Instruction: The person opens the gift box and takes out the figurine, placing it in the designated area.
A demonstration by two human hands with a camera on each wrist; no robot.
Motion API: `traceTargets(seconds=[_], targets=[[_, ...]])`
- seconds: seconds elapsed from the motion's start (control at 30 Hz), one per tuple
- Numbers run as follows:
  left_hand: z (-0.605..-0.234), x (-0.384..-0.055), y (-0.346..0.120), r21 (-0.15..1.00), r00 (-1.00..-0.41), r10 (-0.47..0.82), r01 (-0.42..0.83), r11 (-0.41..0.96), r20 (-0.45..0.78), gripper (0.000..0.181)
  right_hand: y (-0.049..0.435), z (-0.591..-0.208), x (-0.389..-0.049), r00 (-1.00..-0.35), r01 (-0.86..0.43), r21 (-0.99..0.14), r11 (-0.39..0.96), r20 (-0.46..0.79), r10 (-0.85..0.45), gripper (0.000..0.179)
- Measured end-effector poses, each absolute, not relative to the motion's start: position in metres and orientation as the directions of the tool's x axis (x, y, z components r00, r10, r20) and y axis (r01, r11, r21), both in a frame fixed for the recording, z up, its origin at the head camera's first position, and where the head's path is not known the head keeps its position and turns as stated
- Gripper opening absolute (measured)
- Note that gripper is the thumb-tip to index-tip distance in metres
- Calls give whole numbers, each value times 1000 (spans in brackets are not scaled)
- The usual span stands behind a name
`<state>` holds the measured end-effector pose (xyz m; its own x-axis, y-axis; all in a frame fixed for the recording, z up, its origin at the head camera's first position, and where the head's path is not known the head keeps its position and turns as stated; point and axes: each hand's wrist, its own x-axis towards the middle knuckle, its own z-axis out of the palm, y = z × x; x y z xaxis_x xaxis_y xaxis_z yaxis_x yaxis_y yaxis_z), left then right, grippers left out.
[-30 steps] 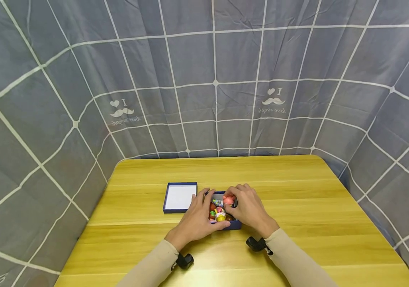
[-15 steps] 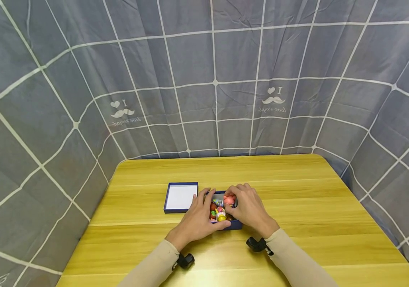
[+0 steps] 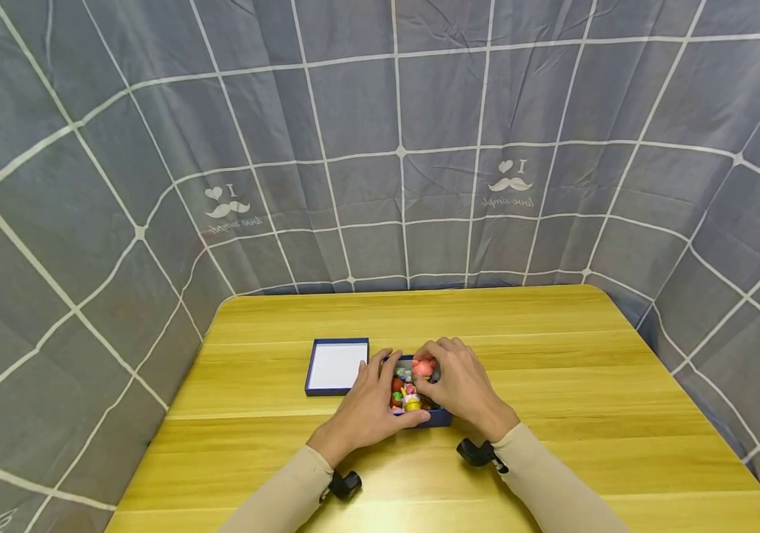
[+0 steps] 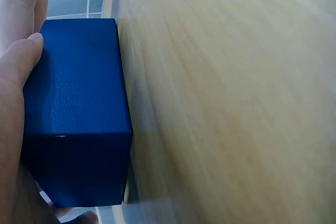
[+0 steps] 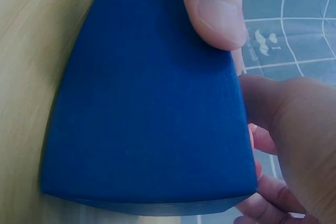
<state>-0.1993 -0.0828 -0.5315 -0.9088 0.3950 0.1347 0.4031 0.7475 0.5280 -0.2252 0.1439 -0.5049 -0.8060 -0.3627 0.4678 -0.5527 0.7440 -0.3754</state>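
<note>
A blue box (image 3: 439,419) filled with several small colourful toy figures (image 3: 411,400) stands in the middle of the table. My left hand (image 3: 369,403) grips the box, thumb along the near wall and fingers over the left and far edges. In the left wrist view, blue side walls of the box (image 4: 79,77) show beside that hand. Over the box's back right part, my right hand (image 3: 462,381) pinches a pink figurine (image 3: 422,368) between thumb and fingers. From the right wrist, the box wall hides nearly all of the figurine (image 5: 253,140).
Left of the box lies its blue lid (image 3: 337,366), white inside facing up. The wooden table (image 3: 519,318) runs back to a grey checked curtain (image 3: 446,192) that surrounds it on the far side and both flanks.
The pink figurine has shifted slightly left and up in my right fingers. My left hand keeps its grip on the box, and the lid has not moved on the table.
</note>
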Motion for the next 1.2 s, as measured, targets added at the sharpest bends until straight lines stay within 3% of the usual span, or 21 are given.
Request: traceTargets(seconds=[0.6,1.2], targets=[[-527,-200,-85,522,-908,401,401,753,120,123,146,-495,-229,-813,-556,-441,704,465,-351,30],[-527,-198,-83,543,-909,400,395,741,115,123,155,-487,-230,-852,-522,-628,577,418,-315,33]])
